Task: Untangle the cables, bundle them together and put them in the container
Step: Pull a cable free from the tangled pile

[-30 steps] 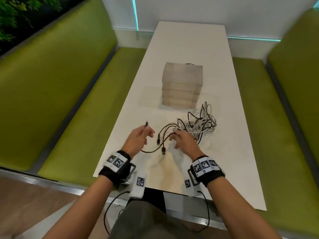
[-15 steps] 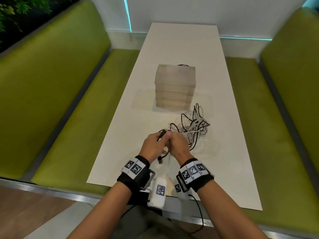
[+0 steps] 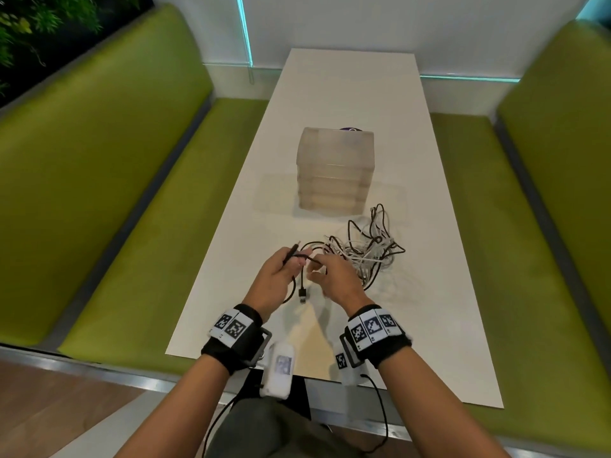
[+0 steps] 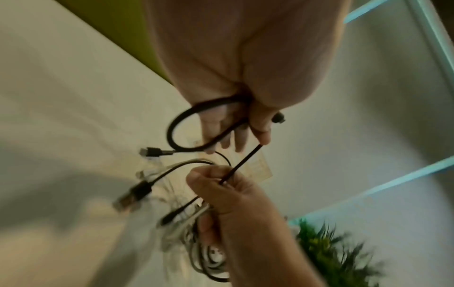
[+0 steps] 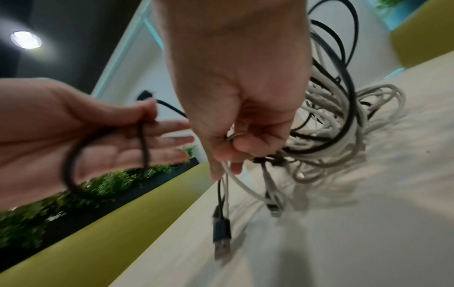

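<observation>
A tangle of black and white cables (image 3: 367,249) lies on the white table (image 3: 429,292), just in front of the translucent stacked container (image 3: 335,170). My left hand (image 3: 291,259) pinches a looped black cable (image 4: 176,126) under its thumb, and the plug end pokes out above the fingers. My right hand (image 3: 317,266) grips a black and a white cable (image 5: 224,174) that lead into the tangle (image 5: 343,116). A black USB plug (image 3: 302,294) dangles between the two hands. Both hands hover above the table, close together, to the left of the tangle.
Green benches (image 3: 115,193) run along both long sides of the table. The container stands mid-table with a dark object (image 3: 350,129) behind it. The table's near edge (image 3: 297,375) lies under my wrists. A plant (image 3: 39,28) grows at the far left.
Half a second ago the hands were pressed together at the cables. They have drawn slightly apart, with a short stretch of black cable between them and the USB plug hanging below.
</observation>
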Motion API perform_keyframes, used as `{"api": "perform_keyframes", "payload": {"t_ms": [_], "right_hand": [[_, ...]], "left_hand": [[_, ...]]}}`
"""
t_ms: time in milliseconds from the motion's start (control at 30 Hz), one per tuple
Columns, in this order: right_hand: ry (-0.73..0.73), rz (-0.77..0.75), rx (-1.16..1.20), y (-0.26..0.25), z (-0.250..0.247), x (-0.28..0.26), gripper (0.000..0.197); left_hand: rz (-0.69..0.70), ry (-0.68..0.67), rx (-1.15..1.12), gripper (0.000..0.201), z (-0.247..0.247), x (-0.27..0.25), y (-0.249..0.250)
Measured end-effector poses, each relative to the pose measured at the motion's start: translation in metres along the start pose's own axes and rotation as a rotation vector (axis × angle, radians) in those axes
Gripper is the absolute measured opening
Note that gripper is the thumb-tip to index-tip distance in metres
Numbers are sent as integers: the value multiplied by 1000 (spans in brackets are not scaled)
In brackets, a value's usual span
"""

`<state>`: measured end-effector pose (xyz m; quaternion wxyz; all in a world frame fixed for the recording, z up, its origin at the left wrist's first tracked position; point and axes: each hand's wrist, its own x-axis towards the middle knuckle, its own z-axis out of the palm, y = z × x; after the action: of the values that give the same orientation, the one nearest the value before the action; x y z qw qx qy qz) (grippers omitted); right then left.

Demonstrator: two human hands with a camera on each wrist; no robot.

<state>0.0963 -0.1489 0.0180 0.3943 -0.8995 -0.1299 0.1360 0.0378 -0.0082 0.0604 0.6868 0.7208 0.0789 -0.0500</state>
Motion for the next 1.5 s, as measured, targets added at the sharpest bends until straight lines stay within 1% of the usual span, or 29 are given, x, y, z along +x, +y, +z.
{"api": "perform_keyframes", "payload": {"t_ms": [67,133,200,267,300,333,367,400,433,467,500,533,567,633,667,733,800,967,1033,1067,1100,1167,1200,1300,1400,1433,1467,1500], "right_hand": [[3,14,47,5,-2,3,6],[4,49,57,10,-6,4,5],[-9,76,49,14,-10,6,10],[-5,80,103,16,-12,5,14],[5,71,131,17,-12,6,16],[12,55,140,17,-11,6,19],[11,42,138,17,-11,6,21],[9,29,139,17,-12,6,22],[5,20,149,18,-12,6,22],[0,10,163,18,-13,5,22],[-6,1,177,18,-14,5,21],[-12,-11,196,19,-14,4,20],[-15,-22,215,19,-14,3,20],[-17,-39,267,18,-14,1,22],[-15,-41,299,19,-14,1,23],[-5,-48,336,20,-14,1,22],[-3,-62,347,18,-17,-1,19],[-59,-53,361,16,-20,-3,16],[-75,-60,286,17,-18,-2,7],[-75,-67,220,19,-17,0,8],[-72,-74,147,21,-16,2,15],[-39,-84,47,27,-14,5,29],[-18,-85,26,28,-14,6,32],[42,-81,22,24,-12,9,27],[69,-108,62,16,-10,13,17],[62,-110,85,13,-10,13,16],[48,-104,127,12,-10,12,16],[28,-91,181,10,-11,11,17]], "left_hand": [[38,29,-197,25,-1,-3,6],[66,91,-411,25,-5,-4,19],[136,152,-629,26,-14,-4,36],[193,207,-731,25,-26,-2,52],[189,231,-734,24,-31,0,57],[161,254,-699,24,-33,1,59],[117,282,-609,23,-34,4,57],[69,306,-454,22,-32,7,52],[24,315,-238,21,-28,9,45],[-13,296,-1,23,-24,10,37],[-45,259,221,31,-19,11,29],[-79,206,386,39,-13,12,22],[-106,141,478,47,-7,14,16],[-120,11,548,53,6,20,5],[-107,-24,584,50,11,23,2],[-46,-19,657,38,15,28,-5],[-3,14,667,29,16,31,-9],[26,-7,658,27,10,29,-7],[23,-6,645,26,8,26,-2],[36,-5,638,27,7,24,2],[56,6,624,31,5,21,7],[104,72,559,36,-3,17,19],[124,121,504,36,-8,15,26],[198,261,297,35,-23,6,48],[278,380,213,39,-31,-5,57],[282,393,211,38,-32,-6,55],[269,379,227,36,-31,-5,50],[236,334,261,32,-28,-4,45]]}}
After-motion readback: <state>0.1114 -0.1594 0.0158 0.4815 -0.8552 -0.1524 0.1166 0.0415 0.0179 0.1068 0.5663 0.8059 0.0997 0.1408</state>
